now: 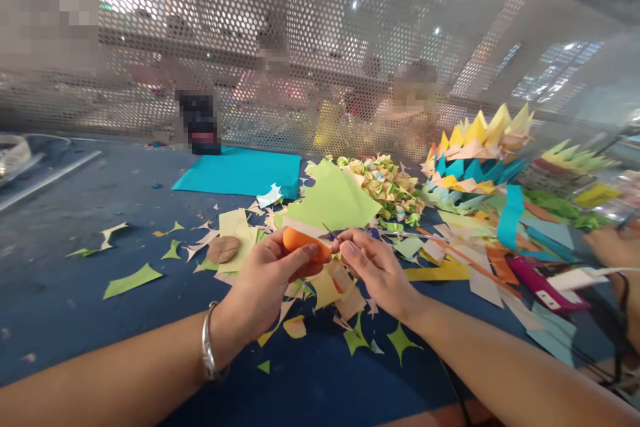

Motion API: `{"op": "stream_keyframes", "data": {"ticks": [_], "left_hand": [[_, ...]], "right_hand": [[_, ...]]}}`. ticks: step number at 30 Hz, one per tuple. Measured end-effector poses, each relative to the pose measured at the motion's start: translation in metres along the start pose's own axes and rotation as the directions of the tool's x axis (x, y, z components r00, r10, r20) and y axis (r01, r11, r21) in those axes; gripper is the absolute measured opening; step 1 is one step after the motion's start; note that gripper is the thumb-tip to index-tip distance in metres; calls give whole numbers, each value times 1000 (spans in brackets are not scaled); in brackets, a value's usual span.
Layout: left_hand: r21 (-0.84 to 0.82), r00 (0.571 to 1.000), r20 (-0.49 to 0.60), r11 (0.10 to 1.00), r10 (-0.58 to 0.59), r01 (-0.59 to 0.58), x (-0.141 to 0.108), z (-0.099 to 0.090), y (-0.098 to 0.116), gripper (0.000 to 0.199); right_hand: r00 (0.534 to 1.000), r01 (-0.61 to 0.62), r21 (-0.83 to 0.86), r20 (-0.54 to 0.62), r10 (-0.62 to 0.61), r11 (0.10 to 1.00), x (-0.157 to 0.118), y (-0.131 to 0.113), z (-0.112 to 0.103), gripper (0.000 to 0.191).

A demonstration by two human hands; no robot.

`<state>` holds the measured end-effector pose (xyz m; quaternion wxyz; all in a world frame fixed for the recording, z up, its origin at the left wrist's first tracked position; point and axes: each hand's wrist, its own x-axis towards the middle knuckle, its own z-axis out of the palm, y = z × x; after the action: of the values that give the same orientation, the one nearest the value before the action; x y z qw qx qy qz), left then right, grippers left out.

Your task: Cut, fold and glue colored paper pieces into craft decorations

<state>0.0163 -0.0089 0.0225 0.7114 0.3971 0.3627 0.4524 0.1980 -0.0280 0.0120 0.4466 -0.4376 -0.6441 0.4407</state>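
Between thumb and fingers, my left hand holds a curved orange piece that looks like paper. Close to its right end, my right hand pinches something thin and dark, too small to make out. A large light green sheet lies just behind both hands. Below them are paper scraps in peach, yellow and green. A brown round piece rests on pale yellow paper to the left of my left hand.
A blue sheet lies at the back beside a dark phone-like object. Small folded pieces are heaped behind the green sheet. Spiky layered paper stands back right. A magenta device with a white plug and another person's hand are at right.
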Motion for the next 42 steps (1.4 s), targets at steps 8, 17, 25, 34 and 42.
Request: {"op": "stream_keyframes", "data": {"ticks": [8,17,25,34,42], "left_hand": [[-75,998,-15,996,56,-57,1,-2,1,10],[-90,998,-20,995,51,-53,-1,-1,2,9],[-87,998,-14,995,54,-55,-2,1,2,8],[-88,999,0,995,55,-54,-3,1,1,8],[-109,999,0,993,36,-36,-4,2,3,9]], "right_hand": [[997,-29,-116,66,37,993,-1,-3,-5,31],[994,12,-223,113,13,975,0,-9,-5,32],[992,64,-285,121,-31,956,-1,-9,-6,32],[991,89,-326,128,-49,941,-1,-10,-7,33],[993,78,-351,113,-41,933,-2,-8,-8,35]]}}
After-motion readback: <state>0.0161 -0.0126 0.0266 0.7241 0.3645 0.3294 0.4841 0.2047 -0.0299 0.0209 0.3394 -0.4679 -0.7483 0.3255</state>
